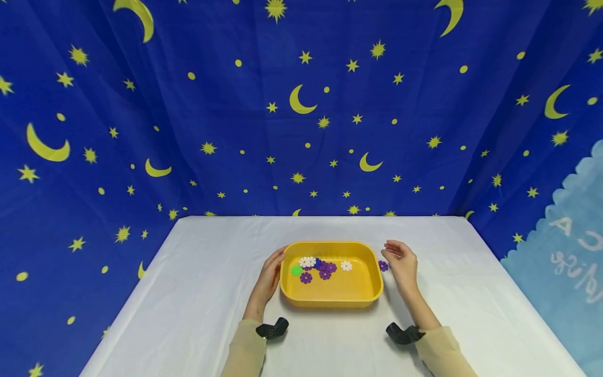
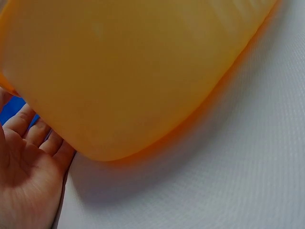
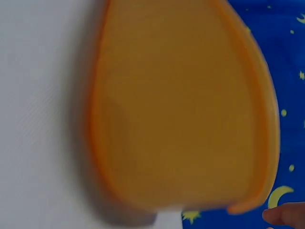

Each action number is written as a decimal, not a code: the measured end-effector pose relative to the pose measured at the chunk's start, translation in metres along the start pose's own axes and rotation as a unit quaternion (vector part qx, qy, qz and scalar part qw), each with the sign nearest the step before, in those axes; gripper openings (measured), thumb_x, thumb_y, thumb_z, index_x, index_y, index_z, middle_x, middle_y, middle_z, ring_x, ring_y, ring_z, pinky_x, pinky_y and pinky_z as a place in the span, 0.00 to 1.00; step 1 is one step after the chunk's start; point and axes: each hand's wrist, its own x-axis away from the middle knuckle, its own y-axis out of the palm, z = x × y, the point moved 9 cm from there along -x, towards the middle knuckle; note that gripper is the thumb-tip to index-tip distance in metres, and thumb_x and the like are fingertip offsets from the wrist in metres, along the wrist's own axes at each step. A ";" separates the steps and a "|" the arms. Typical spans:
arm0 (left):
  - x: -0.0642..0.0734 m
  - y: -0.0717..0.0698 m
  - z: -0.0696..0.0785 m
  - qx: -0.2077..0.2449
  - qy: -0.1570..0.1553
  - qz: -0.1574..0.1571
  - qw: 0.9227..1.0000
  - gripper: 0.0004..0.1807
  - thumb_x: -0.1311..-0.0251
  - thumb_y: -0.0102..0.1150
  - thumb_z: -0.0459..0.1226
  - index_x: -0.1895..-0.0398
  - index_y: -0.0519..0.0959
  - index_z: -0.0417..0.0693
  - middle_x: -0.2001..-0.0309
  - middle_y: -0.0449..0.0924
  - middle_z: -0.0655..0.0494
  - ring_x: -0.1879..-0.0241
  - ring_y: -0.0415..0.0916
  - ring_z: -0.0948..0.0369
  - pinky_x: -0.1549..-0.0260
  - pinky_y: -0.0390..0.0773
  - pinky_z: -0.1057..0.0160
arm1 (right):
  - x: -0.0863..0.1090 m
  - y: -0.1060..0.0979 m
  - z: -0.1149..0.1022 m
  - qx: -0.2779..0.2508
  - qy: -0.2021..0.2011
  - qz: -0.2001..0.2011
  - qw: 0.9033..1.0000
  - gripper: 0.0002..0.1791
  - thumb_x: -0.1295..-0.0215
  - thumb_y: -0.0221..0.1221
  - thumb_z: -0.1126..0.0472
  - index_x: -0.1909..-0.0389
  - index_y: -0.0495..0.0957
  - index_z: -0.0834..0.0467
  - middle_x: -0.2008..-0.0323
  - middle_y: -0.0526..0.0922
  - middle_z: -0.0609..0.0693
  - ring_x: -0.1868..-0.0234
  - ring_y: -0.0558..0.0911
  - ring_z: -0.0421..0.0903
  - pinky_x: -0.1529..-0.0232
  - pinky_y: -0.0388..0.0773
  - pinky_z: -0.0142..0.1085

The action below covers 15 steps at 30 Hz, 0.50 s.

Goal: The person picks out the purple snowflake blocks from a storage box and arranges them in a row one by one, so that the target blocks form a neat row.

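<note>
A yellow plastic tray stands on the white table with several small notched plastic discs inside. Purple discs, white discs, a green disc and a blue disc lie mostly in its left half. My left hand rests on the tray's left side, its fingers fairly straight along the outer wall. On the other side, my right hand hovers just off the tray's right rim, fingers loosely bent. A purple disc shows right below its fingertips, outside the tray.
White cloth covers the table. A blue curtain with yellow moons and stars surrounds it at the back and sides. A light blue panel with white lettering hangs on the right. Black wrist cameras sit at both sleeves.
</note>
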 end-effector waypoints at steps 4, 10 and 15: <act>0.000 0.000 0.000 0.007 -0.001 -0.001 1.000 0.27 0.30 0.45 0.45 0.34 0.66 0.39 0.33 0.65 0.43 0.36 0.66 0.59 0.35 0.67 0.65 | 0.004 0.012 -0.013 0.000 0.001 -0.018 1.000 0.16 0.40 0.59 0.70 0.50 0.76 0.70 0.53 0.80 0.67 0.67 0.75 0.25 0.63 0.73 0.13; 0.001 0.001 0.001 0.009 0.000 -0.010 1.000 0.27 0.29 0.44 0.44 0.33 0.64 0.38 0.32 0.64 0.42 0.38 0.67 0.61 0.38 0.70 0.69 | 0.009 0.035 -0.031 -0.013 -0.016 -0.057 0.998 0.15 0.39 0.59 0.70 0.51 0.76 0.70 0.54 0.80 0.67 0.63 0.78 0.32 0.61 0.74 0.16; 0.001 0.002 0.002 0.008 0.001 -0.015 1.000 0.27 0.29 0.44 0.44 0.33 0.64 0.38 0.32 0.64 0.43 0.36 0.66 0.60 0.38 0.70 0.70 | 0.010 0.055 -0.033 -0.046 -0.026 -0.089 0.995 0.15 0.40 0.59 0.72 0.52 0.76 0.71 0.54 0.80 0.70 0.62 0.80 0.37 0.59 0.75 0.17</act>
